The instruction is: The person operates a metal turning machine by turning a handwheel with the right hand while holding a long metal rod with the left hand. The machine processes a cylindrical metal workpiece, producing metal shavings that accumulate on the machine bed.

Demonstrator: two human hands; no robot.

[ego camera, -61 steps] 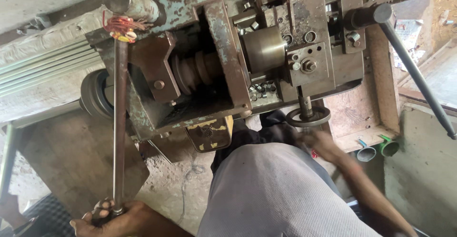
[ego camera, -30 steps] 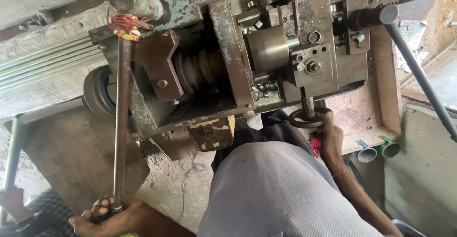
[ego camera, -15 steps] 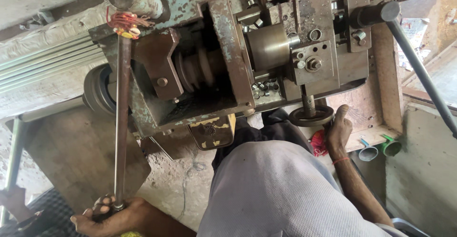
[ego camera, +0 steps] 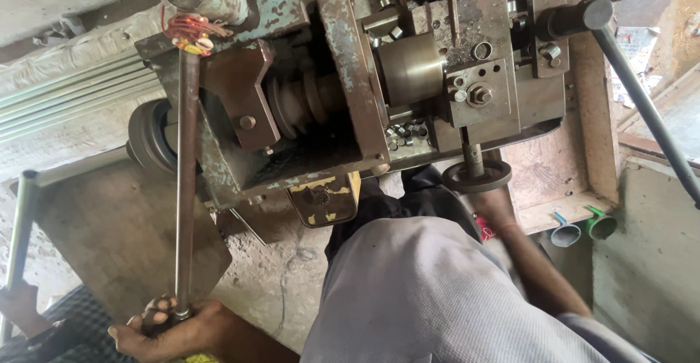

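A worker's left hand point(ego camera: 171, 326) is closed around the bottom end of a long steel lever point(ego camera: 187, 180) at the near edge of the frame, the grip wrapped tight on the rod. The right hand point(ego camera: 496, 206), partly hidden behind a grey-clad knee point(ego camera: 430, 297), reaches up under a small round handwheel point(ego camera: 477, 175); whether that grip is closed on the wheel cannot be told. Beyond them stands a worn, rust-brown machine point(ego camera: 350, 78) with chipped blue-green paint, its grooved pulley point(ego camera: 302, 104) and steel drum point(ego camera: 410, 67) exposed, loose metal rings point(ego camera: 401, 133) lying in its gaps. With the moving parts unguarded, loose cloth or a finger could be caught near the pulley, and a slip of the hand on the bare lever could jerk the mechanism.
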